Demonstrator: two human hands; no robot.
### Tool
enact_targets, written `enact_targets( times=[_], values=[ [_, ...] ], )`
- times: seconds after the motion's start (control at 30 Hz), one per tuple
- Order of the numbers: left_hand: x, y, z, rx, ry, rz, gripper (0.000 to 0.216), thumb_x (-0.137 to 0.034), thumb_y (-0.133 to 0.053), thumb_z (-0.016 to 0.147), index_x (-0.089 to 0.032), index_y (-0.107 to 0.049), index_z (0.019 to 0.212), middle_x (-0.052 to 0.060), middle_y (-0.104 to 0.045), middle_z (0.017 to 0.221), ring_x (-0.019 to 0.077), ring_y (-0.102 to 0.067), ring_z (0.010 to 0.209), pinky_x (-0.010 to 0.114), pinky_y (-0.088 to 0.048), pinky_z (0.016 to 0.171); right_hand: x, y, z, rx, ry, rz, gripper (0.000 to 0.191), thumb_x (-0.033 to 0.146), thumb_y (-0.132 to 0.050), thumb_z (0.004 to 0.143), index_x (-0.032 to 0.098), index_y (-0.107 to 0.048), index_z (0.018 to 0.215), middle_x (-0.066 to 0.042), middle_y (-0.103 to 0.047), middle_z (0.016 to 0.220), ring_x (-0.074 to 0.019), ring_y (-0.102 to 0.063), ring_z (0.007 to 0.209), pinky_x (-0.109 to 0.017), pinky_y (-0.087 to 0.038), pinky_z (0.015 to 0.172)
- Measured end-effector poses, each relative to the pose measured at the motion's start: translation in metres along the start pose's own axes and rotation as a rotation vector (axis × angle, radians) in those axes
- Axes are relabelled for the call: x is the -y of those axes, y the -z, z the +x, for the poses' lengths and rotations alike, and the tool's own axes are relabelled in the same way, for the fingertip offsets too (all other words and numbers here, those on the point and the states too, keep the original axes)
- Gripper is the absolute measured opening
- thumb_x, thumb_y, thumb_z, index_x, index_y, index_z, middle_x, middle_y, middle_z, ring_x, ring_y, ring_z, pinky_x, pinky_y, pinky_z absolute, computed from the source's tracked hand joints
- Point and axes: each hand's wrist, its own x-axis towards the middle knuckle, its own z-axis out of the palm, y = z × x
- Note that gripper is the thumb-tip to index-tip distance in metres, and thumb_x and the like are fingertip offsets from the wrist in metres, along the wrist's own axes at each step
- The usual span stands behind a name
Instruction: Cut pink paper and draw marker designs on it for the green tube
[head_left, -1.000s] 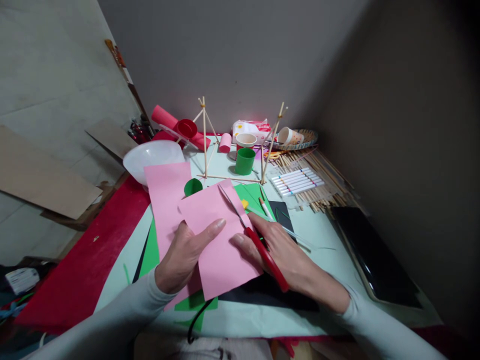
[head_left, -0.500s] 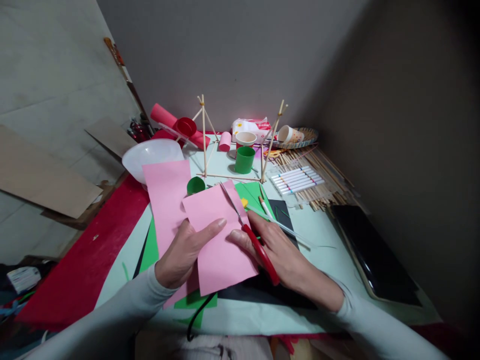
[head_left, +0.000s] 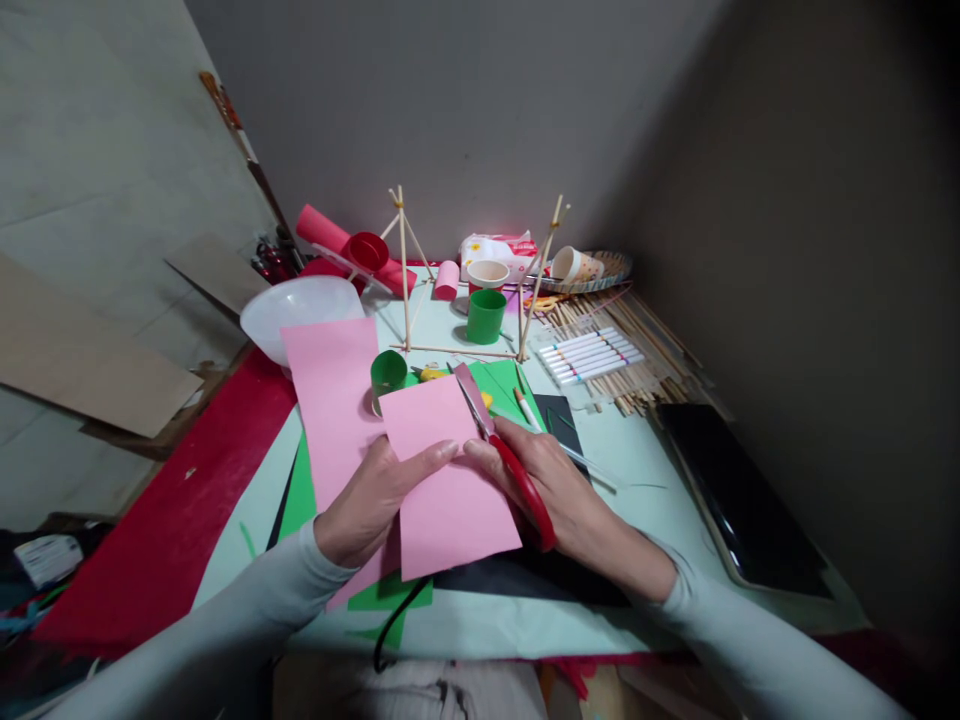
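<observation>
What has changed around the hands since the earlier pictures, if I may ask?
The pink sheet in the left hand has turned slightly clockwise, its top edge swinging right and uncovering more of the green cup behind it. The scissors in the right hand turned likewise. Nothing was grasped or released; the stick frame and markers stayed put.

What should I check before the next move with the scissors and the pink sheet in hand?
1. Left hand holding the pink sheet: ok.
2. Right hand on the red-handled scissors: ok.
3. Left thumb apart from the blades: ok.
4. Left fingers under the sheet clear of the blades: cannot tell, hidden.
5. Larger pink sheet apart from the blades: ok.
</observation>
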Motion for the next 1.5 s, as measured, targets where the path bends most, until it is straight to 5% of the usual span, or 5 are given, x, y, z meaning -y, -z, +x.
enact_targets(
  times=[0.3,0.63,0.87,1.3,1.5],
  values=[
    [-0.009,0.003,0.000,-0.152,0.015,-0.121,0.037,-0.033,-0.090,0.076,-0.016,-0.076,0.106,0.005,-0.080,0.085,0.0279,-0.075,0.100,0.036,-0.060,0.092,-0.015,0.061,0.007,-0.172,-0.107,-0.527,0.025,0.040,-0.064,0.093,0.020,-0.058,0.107,-0.002,-0.064,0.075,-0.0182,-0.053,0.061,-0.027,-0.027,0.056],
    [-0.014,0.006,-0.002,-0.170,-0.068,-0.201,0.037,-0.020,-0.093,0.068,-0.017,-0.078,0.102,0.004,-0.080,0.099,0.0181,-0.073,0.089,0.026,-0.061,0.083,-0.043,0.098,-0.025,-0.160,-0.085,-0.683,0.024,0.030,-0.057,0.094,0.018,-0.061,0.115,-0.010,-0.070,0.098,-0.0217,-0.062,0.077,-0.030,-0.041,0.066],
    [-0.021,0.009,-0.006,-0.171,0.021,-0.130,0.025,-0.028,-0.094,0.067,-0.014,-0.080,0.083,0.004,-0.077,0.074,0.0158,-0.068,0.062,0.024,-0.057,0.058,-0.040,0.105,-0.021,-0.243,-0.121,-1.247,0.031,0.012,-0.045,0.098,0.010,-0.062,0.124,-0.023,-0.065,0.108,-0.0337,-0.056,0.095,-0.039,-0.038,0.071],
    [-0.014,0.013,-0.006,-0.063,-0.266,0.201,0.025,-0.024,-0.080,0.080,-0.026,-0.084,0.105,0.006,-0.077,0.122,0.0289,-0.067,0.118,0.030,-0.059,0.088,-0.030,0.125,0.003,-0.219,-0.081,-1.276,0.028,0.014,-0.045,0.099,0.014,-0.061,0.122,-0.016,-0.069,0.091,-0.0243,-0.057,0.070,-0.035,-0.024,0.058],
    [-0.018,0.016,-0.009,-0.128,-0.339,0.288,0.025,-0.025,-0.086,0.072,-0.027,-0.087,0.097,0.007,-0.078,0.104,0.0248,-0.069,0.087,0.029,-0.059,0.065,-0.031,0.126,0.005,-0.257,-0.128,-1.188,0.036,0.008,-0.041,0.096,0.014,-0.059,0.127,-0.018,-0.070,0.097,-0.0219,-0.058,0.066,-0.034,-0.020,0.057]
  ],
)
